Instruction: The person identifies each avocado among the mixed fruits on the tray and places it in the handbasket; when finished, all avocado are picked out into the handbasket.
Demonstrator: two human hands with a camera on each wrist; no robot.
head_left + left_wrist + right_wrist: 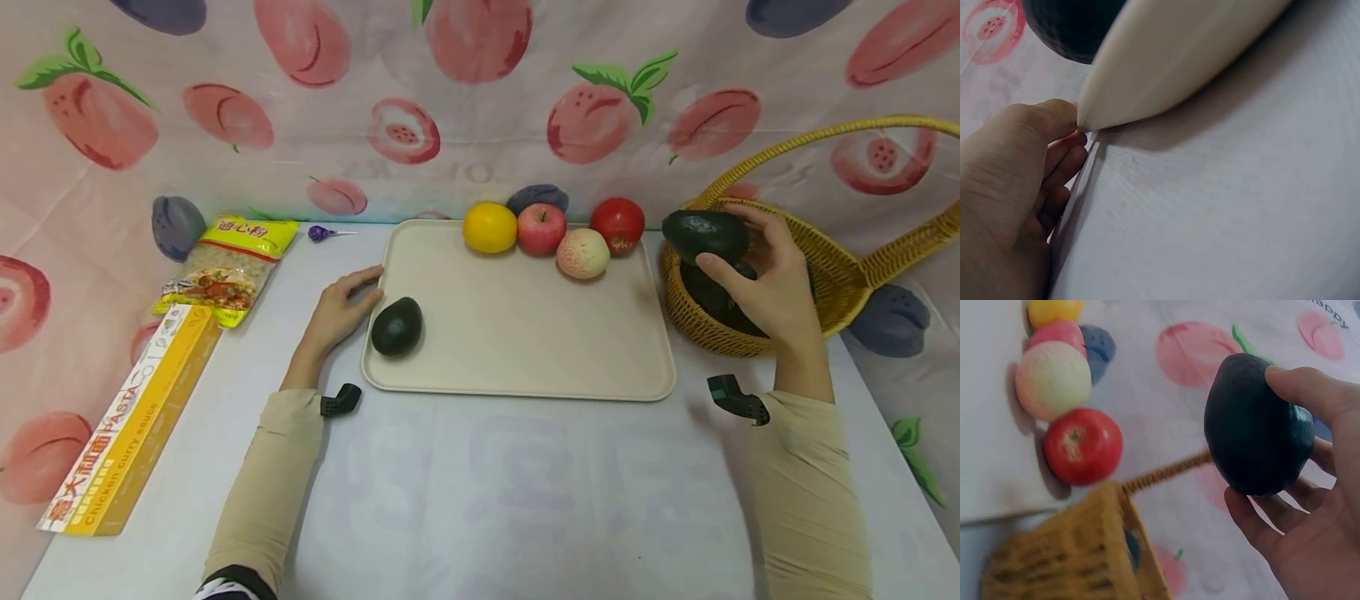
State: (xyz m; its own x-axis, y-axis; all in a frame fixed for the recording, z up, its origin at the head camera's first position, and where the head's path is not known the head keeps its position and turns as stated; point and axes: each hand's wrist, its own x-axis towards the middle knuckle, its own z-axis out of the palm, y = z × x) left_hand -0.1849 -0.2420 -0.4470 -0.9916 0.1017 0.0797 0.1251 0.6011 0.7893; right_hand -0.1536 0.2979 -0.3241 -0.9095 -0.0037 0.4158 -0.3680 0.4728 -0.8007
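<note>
My right hand (780, 279) grips a dark green avocado (705, 236) above the near side of a yellow woven basket (701, 321). In the right wrist view, thumb and fingers hold that avocado (1257, 425) from both sides. More dark avocados (716, 300) lie inside the basket, partly hidden by the hand. My left hand (341, 312) rests at the left edge of a beige tray (517, 333), thumb and fingertips at its rim (1147, 81). Another avocado (397, 326) lies on the tray close to that hand.
Along the tray's back edge sit a lemon (490, 227), a pink apple (542, 229), a pale peach (583, 254) and a red apple (617, 225). At left are a pasta bag (225, 267), a yellow pasta box (135, 425) and a purple lollipop (321, 233). The basket's tall handle (832, 129) arches rightward.
</note>
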